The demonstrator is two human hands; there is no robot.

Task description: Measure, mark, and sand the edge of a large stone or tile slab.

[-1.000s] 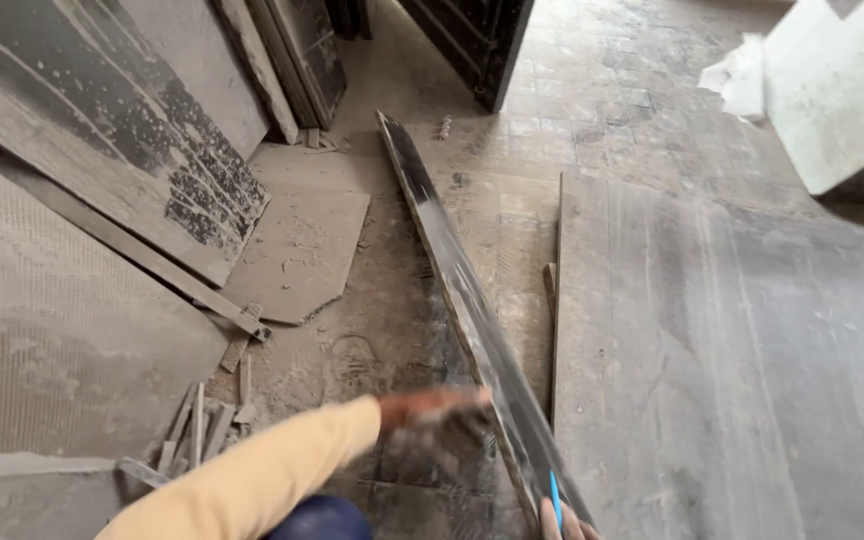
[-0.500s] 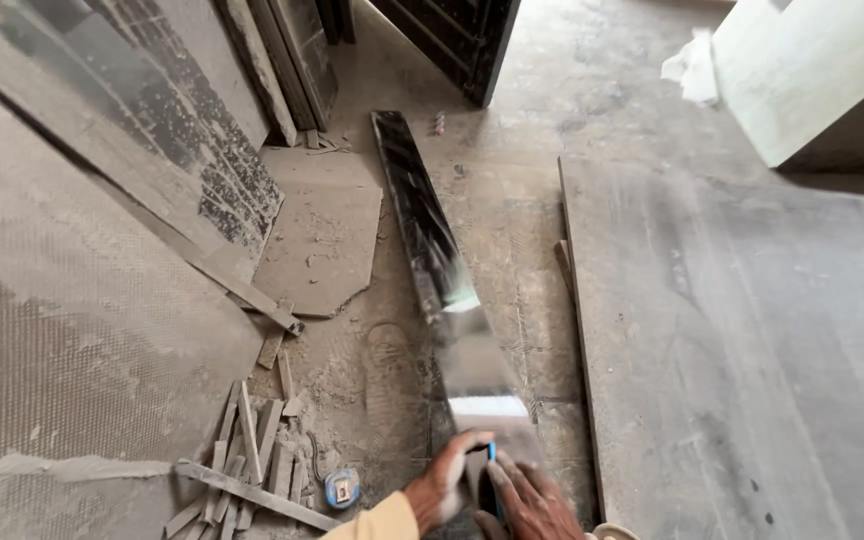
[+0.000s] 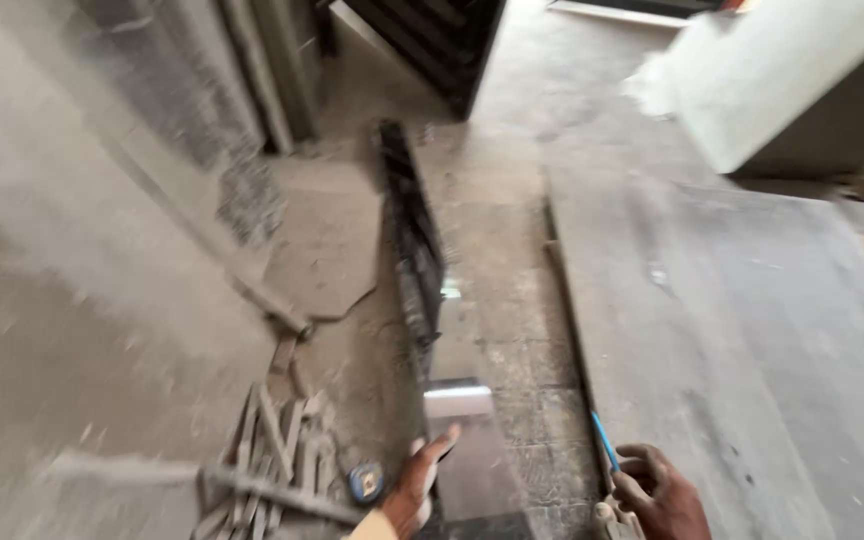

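Head view, blurred by motion, looks down on a dusty floor [image 3: 512, 230]. A long, narrow strip of shiny metal [image 3: 422, 290] lies on it, running from a dark doorway at the top down to the bottom edge between the two hands. The left hand [image 3: 420, 485] rests on the strip's near left edge, fingers stretched forward and flat, not closed round anything. The right hand [image 3: 657, 490] sits just right of the strip at the edge of a large grey board [image 3: 742, 340], its fingers curled round a thin blue pencil [image 3: 603, 441] that points up and away. Just left of the left hand lies a small blue tape measure [image 3: 364, 483], touching a heap of short wood offcuts [image 3: 272, 450]. A broken flat panel [image 3: 327, 250] lies further up, left of the strip. A pale block [image 3: 782, 80] stands top right.
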